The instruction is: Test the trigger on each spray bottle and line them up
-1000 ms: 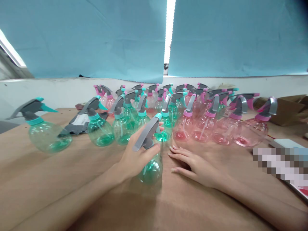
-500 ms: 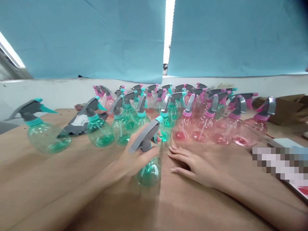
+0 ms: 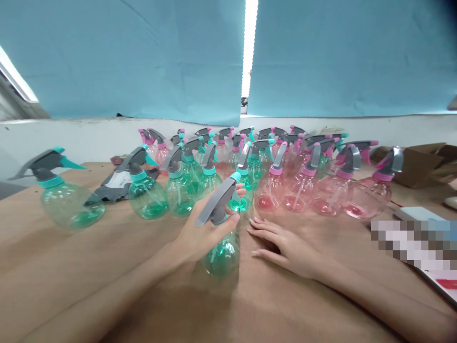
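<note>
- Dozens of spray bottles (image 3: 266,190), green at the left and pink at the right, are crowded along the far side of the brown table (image 3: 71,276).
- One green bottle (image 3: 221,255) is seen nearer the person, just in front of the crowd, seemingly resting on the table.
- Its neck is clasped by the left hand (image 3: 200,236), fingers wrapped under the grey trigger (image 3: 214,205); a steady, upright hold clear of the trigger is judged best.
- The right hand (image 3: 285,245) is laid flat beside it, fingers loosely spread, nothing held.

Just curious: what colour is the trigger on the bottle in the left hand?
Grey trigger on the green bottle; head view.
</note>
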Demonstrator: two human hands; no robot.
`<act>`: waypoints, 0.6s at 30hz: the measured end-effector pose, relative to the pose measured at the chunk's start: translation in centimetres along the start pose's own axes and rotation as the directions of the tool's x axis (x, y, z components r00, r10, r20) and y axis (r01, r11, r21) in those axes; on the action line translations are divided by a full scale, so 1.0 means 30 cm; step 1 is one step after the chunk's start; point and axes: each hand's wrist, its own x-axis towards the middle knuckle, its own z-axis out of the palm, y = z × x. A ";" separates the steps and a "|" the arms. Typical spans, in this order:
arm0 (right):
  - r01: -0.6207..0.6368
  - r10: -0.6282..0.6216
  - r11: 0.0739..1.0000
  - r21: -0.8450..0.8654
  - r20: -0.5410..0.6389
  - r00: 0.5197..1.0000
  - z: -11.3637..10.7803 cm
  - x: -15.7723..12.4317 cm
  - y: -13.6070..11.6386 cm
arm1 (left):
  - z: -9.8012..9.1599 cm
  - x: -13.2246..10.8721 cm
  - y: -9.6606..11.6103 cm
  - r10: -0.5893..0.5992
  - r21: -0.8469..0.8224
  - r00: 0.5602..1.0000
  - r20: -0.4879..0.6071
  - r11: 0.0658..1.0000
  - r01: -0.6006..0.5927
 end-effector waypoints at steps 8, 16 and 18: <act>0.029 -0.028 0.999 -0.026 0.012 1.000 -0.008 0.006 -0.009 | 0.014 0.002 -0.025 -0.007 0.101 0.998 -0.065 0.995 0.014; 0.045 -0.045 0.999 -0.007 -0.016 0.999 -0.009 0.009 -0.013 | 0.021 -0.012 -0.019 -0.016 0.125 0.995 -0.101 0.992 0.028; 0.043 -0.043 0.999 0.002 -0.025 0.999 -0.009 0.010 -0.013 | 0.018 -0.022 -0.018 -0.025 0.162 0.994 -0.104 0.986 0.042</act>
